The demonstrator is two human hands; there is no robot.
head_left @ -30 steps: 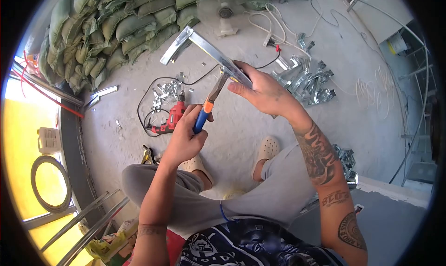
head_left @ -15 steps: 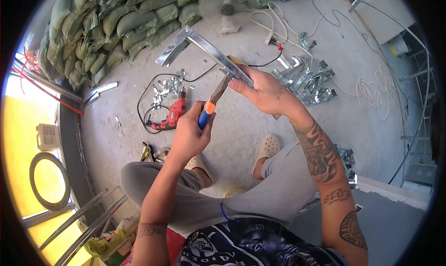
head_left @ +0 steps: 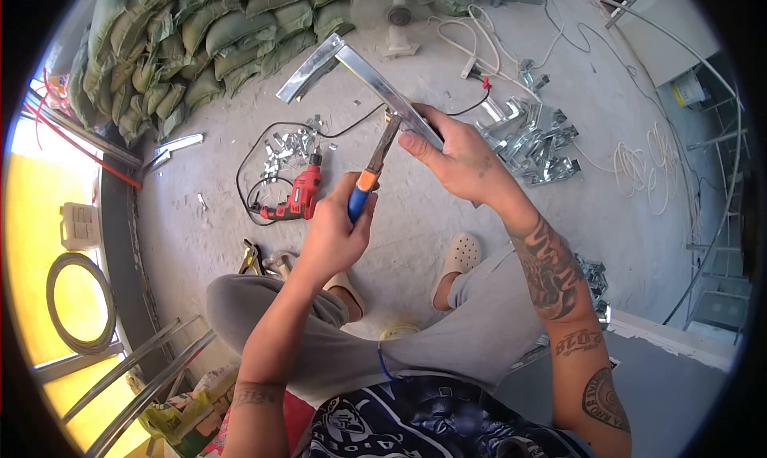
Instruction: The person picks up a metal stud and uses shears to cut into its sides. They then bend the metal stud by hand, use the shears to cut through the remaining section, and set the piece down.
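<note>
Blue-and-orange-handled tin snips (head_left: pixel 365 188) are gripped in my left hand (head_left: pixel 337 228), fingers wrapped round the handles. Their dark jaws point up and meet the edge of a bent galvanised metal channel (head_left: pixel 371 76). The exact bite of the blades is too small to make out. My right hand (head_left: pixel 466 161) clasps the lower end of that channel, thumb on the near side and fingers behind it. From there the channel runs up and left to a corner, where a shorter arm folds down to the left.
On the concrete floor lie a red corded drill (head_left: pixel 301 194), small metal offcuts (head_left: pixel 292 148) and a heap of bent metal pieces (head_left: pixel 539 142). Stacked green sandbags (head_left: pixel 232 38) stand at the back. White cables (head_left: pixel 639 166) lie coiled at right; metal bars (head_left: pixel 152 378) lean at lower left.
The metal channel has shifted slightly up and to the right in my right hand. The snips have followed a little, staying against its edge.
</note>
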